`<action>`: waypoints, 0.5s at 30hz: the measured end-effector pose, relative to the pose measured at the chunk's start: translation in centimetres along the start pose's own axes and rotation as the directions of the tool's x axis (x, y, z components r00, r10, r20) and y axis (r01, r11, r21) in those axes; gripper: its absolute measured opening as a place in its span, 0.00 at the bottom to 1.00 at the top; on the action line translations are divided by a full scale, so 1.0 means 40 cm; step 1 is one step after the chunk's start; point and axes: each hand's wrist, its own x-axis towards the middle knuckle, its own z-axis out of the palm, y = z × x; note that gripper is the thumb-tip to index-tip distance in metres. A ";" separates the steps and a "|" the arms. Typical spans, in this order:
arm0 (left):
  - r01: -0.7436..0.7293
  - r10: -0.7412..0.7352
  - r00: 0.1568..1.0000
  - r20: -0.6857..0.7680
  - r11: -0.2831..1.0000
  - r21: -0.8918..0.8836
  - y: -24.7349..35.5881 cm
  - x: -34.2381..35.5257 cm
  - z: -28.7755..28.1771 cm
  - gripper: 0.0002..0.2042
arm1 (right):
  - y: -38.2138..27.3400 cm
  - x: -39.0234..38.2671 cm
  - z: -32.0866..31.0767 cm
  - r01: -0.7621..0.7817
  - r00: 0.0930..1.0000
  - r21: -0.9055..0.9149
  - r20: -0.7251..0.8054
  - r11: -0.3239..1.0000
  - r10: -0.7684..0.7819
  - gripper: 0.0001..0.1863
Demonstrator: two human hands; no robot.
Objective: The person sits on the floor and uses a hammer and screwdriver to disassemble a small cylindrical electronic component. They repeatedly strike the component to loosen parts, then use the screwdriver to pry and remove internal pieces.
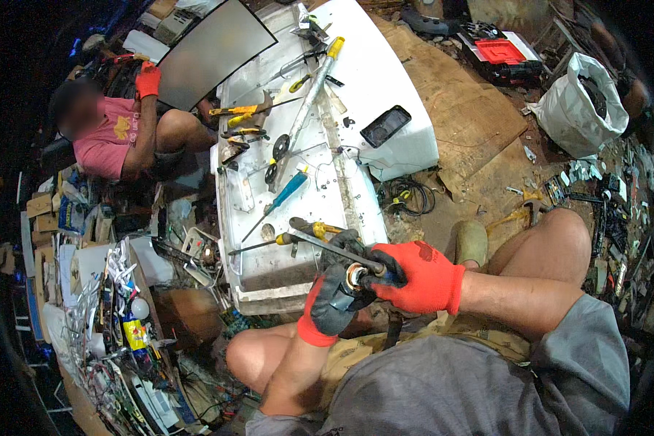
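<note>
Both my hands wear red gloves with dark palms and meet over the near end of the white panel. My left hand is closed round a small dark cylindrical part with a pale, copper-coloured ring at its open end. My right hand grips a screwdriver-like tool by its dark handle. Its long grey metal shaft points up and left across the left glove. The fingertips of both hands are close together, so the contact between tool and part is hidden. Just beyond lies a yellow-handled screwdriver.
On the white panel lie a blue screwdriver, a hammer, pliers, a yellow-ended bar and a phone. A co-worker sits far left beside a flat screen. A white sack stands right.
</note>
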 end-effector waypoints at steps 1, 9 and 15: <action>0.024 -0.024 1.000 0.009 0.999 -0.021 0.008 0.003 0.004 0.31 | 0.009 -0.001 0.008 0.036 0.999 0.004 -0.028 0.999 -0.036 0.21; -0.114 0.114 0.993 -0.005 0.993 -0.022 -0.018 -0.004 0.007 0.32 | -0.009 0.000 0.002 -0.099 0.994 0.063 0.046 0.993 0.096 0.22; -0.211 0.220 0.975 -0.027 0.959 0.187 -0.019 0.010 -0.027 0.31 | -0.024 0.010 0.029 -0.223 0.975 0.098 0.009 0.970 0.224 0.16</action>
